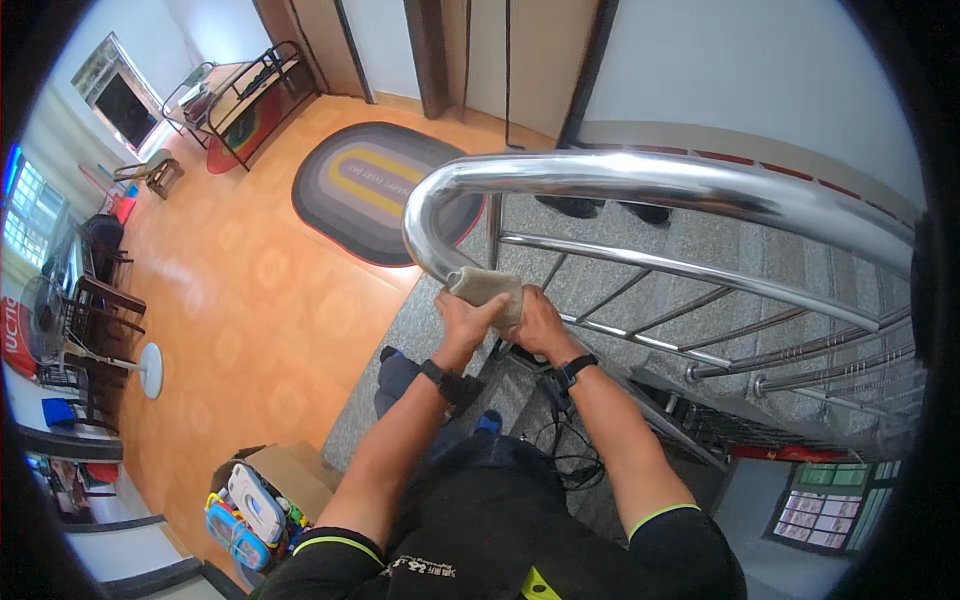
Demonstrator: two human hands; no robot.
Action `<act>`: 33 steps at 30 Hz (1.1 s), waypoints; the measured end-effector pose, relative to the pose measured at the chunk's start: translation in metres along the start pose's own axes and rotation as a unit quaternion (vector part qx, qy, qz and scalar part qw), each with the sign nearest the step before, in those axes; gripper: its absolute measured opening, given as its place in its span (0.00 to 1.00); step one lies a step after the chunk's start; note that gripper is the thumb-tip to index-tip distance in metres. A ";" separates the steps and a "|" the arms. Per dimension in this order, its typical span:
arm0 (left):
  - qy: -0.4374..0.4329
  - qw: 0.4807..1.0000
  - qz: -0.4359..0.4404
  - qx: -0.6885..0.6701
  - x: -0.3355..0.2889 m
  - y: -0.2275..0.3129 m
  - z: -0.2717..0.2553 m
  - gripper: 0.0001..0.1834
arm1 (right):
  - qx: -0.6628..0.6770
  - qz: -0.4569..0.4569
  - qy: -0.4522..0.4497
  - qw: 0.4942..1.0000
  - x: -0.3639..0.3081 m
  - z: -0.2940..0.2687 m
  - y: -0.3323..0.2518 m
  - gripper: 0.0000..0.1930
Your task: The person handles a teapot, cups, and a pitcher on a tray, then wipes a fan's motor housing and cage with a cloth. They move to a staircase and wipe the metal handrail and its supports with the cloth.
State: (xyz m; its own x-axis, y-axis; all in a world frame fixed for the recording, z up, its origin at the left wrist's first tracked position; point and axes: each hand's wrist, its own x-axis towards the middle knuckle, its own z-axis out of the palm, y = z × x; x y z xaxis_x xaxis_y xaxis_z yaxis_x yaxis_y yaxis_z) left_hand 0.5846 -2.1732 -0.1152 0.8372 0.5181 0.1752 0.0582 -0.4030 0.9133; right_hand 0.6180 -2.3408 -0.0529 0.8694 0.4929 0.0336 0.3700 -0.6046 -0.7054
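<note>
Cloth (487,287), beige and bunched, sits at the centre of the frame, pressed against the lower bend of the shiny steel handrail (640,185). Both hands close on it: the left hand (466,320) grips its lower left edge with curled fingers, the right hand (536,322) wraps its right side, each wrist wearing a dark band. Beyond, grey stone stairs (720,270) show through the rails. Farther off, upper centre-left, an oval rug (370,185) lies on the orange floor (240,300).
</note>
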 end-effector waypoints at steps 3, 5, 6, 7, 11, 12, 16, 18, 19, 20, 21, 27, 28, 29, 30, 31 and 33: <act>0.073 0.993 -0.094 -0.014 0.024 0.036 -0.031 0.26 | -0.018 0.029 -0.016 0.999 -0.005 -0.003 0.011 0.34; 0.013 0.984 -0.133 -0.122 0.050 0.070 -0.055 0.25 | -0.023 0.037 -0.011 0.999 -0.006 -0.005 0.014 0.36; -0.034 0.958 -0.169 -0.229 0.063 0.077 -0.064 0.23 | -0.023 0.035 -0.012 0.999 -0.004 -0.003 0.014 0.36; -0.032 0.958 -0.169 -0.230 0.072 0.077 -0.066 0.23 | -0.026 0.046 -0.019 0.998 -0.004 -0.002 0.014 0.36; 0.006 0.994 -0.053 -0.096 0.085 0.081 -0.077 0.29 | -0.012 0.059 -0.060 0.996 0.017 -0.009 -0.013 0.38; -0.029 0.996 -0.059 -0.063 0.087 0.083 -0.082 0.34 | -0.012 0.060 -0.060 0.996 0.027 -0.010 -0.024 0.38; -0.079 0.995 -0.056 -0.023 0.091 0.066 -0.094 0.35 | 0.097 -0.001 -0.093 0.991 0.079 0.002 -0.067 0.34; -0.082 0.995 -0.011 -0.059 0.091 0.058 -0.092 0.36 | 0.140 -0.034 -0.118 0.983 0.105 0.010 -0.075 0.33; -0.082 0.995 -0.019 -0.053 0.092 0.056 -0.089 0.37 | 0.167 -0.055 -0.116 0.978 0.118 0.016 -0.076 0.31; -0.076 0.996 -0.019 -0.050 0.091 0.056 -0.086 0.37 | 0.194 -0.076 -0.114 0.971 0.127 0.022 -0.077 0.29; -0.079 0.993 -0.048 -0.068 0.088 0.057 -0.088 0.35 | 0.179 -0.037 -0.181 0.966 0.122 -0.006 -0.107 0.27; -0.097 0.988 -0.063 -0.100 0.088 0.061 -0.088 0.36 | 0.162 -0.054 -0.161 0.972 0.119 0.007 -0.090 0.29; -0.108 0.987 -0.065 -0.103 0.090 0.060 -0.088 0.36 | 0.156 -0.060 -0.141 0.976 0.118 0.010 -0.089 0.30; -0.098 0.988 -0.064 -0.101 0.093 0.058 -0.088 0.37 | 0.109 -0.042 -0.125 0.985 0.115 0.012 -0.087 0.35; -0.083 0.990 -0.065 -0.097 0.092 0.056 -0.090 0.39 | 0.110 -0.034 -0.123 0.986 0.109 0.016 -0.088 0.35; -0.086 0.986 -0.075 -0.122 0.093 0.058 -0.091 0.39 | 0.097 -0.058 -0.086 0.990 0.104 0.016 -0.087 0.36; -0.106 0.982 -0.080 -0.137 0.094 0.060 -0.092 0.38 | 0.079 -0.106 -0.013 0.991 0.088 0.013 -0.082 0.36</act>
State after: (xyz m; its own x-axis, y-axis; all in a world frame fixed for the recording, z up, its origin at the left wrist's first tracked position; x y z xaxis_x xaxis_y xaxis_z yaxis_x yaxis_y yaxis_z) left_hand 0.6171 -2.0791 -0.0103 0.9256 0.3772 -0.0318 0.0733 -0.0962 0.9927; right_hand 0.6599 -2.2391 -0.0013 0.7681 0.6154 0.1769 0.4866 -0.3813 -0.7860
